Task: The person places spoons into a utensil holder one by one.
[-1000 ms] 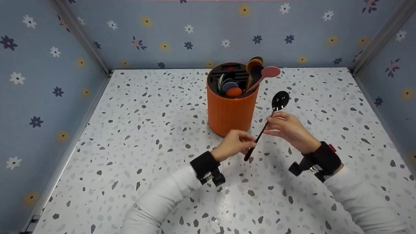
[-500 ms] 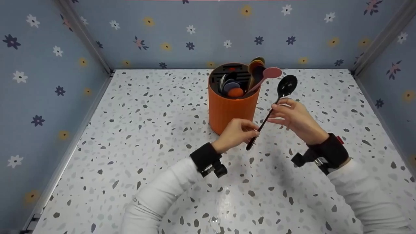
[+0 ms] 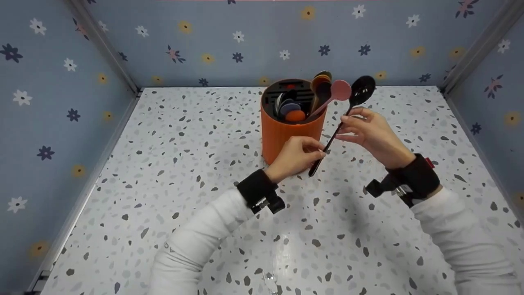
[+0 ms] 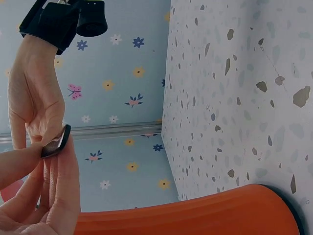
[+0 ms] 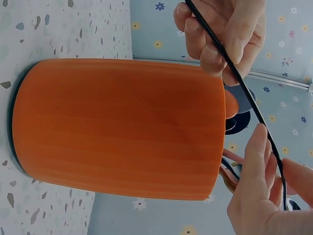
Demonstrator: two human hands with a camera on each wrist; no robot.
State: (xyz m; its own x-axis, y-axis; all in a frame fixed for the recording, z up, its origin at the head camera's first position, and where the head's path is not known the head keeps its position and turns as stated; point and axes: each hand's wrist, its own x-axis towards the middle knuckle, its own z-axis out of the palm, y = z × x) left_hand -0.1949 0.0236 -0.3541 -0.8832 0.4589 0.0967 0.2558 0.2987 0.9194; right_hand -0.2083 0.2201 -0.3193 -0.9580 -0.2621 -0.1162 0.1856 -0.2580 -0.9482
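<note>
A long black spoon [image 3: 362, 91] is held tilted in the air in front of the orange holder [image 3: 286, 137], bowl up to the right. Near the lower end of its handle, my left hand [image 3: 295, 157] pinches it between thumb and fingers. Higher up, just below the bowl, my right hand [image 3: 374, 133] pinches the same handle. In the right wrist view the thin handle [image 5: 247, 95] runs between both hands. The left wrist view shows the handle's end [image 4: 57, 142] in the left fingertips.
Several spoons stand in the holder, among them a pink spoon [image 3: 340, 90] leaning out to the right and an orange one [image 3: 294, 116]. The speckled tabletop [image 3: 184, 164] meets flowered panels [image 3: 262, 45] at the back and sides.
Both hands have risen with the black spoon, away from the person, so the bowl is now beside the pink spoon. Both keep their grip on the handle.
</note>
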